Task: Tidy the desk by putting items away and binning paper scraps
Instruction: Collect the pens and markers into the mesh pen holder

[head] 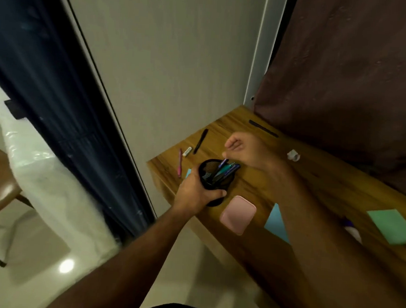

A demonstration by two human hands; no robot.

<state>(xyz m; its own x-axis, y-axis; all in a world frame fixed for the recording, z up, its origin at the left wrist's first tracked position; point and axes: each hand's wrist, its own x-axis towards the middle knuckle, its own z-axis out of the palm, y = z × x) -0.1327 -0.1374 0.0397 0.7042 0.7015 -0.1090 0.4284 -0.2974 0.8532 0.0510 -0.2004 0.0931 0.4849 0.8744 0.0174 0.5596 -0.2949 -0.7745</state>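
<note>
Both hands worked at a black mesh cup [216, 178] near the left end of the desk [315, 185]. One hand, the left [198, 192], was wrapped round the cup's lower wall, thumb across its near side, tipping its mouth up and to the left. Its partner, the right hand [245, 149], hung just above the cup's far rim with fingers curled loosely inward; whether it pinched anything could not be told, though its fingertips were right at the tops of the pens [224, 171] leaning out of the cup toward the right.

Left of the cup, a pink pen [179, 163] lay on the desk, with a small white tube [187, 151] just beyond it and a black pen [200, 141] farther still. A corner of a blue note [188, 172] showed beside the left hand. Near the cup's right, a pink case [238, 214] lay flat, then a blue sheet [275, 222] partly hidden by the right forearm, and a green sheet [394, 226] at the right edge. A crumpled paper scrap [293, 155] sat far right of the right hand. A dark slot [262, 128] ran along the far edge of the desk, under a brown curtain [358, 80].
</note>
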